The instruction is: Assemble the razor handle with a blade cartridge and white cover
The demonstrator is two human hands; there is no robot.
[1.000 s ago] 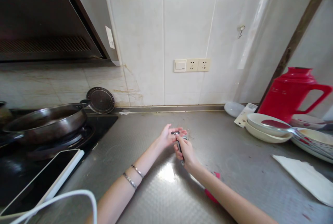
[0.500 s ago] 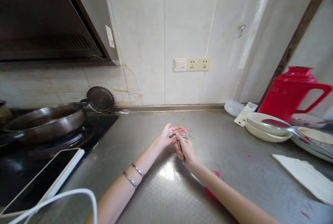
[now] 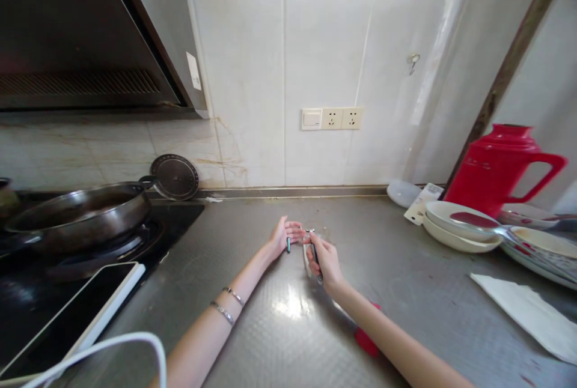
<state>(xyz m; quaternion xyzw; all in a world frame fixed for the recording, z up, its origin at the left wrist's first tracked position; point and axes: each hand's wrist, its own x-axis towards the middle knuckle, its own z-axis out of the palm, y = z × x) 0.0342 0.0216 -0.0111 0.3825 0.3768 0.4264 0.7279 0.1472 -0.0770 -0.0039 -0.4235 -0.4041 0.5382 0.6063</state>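
My left hand (image 3: 285, 235) is palm up with its fingers stretched out. Against its palm side shows a small dark green piece (image 3: 288, 245); whether it rests on the hand or hangs free I cannot tell. Just to the right, my right hand (image 3: 325, 260) is closed around a slim dark-handled tool (image 3: 316, 259). A small metal crosspiece at its top end points toward my left fingertips. Under my right forearm lies a red object (image 3: 367, 341), partly hidden, on the metal counter (image 3: 270, 328).
Left are a pan (image 3: 85, 214) on the stove, a round dark disc (image 3: 174, 178) and a phone (image 3: 72, 328) with a white cable (image 3: 135, 337). Right are stacked bowls (image 3: 460, 238), a red thermos (image 3: 496, 169), a white card (image 3: 424, 203) and a white sheet (image 3: 527, 316).
My left hand has shifted left, away from the right hand's fingers. The green piece now stands upright by the left palm instead of lying across the fingers. My right hand still grips the tool.
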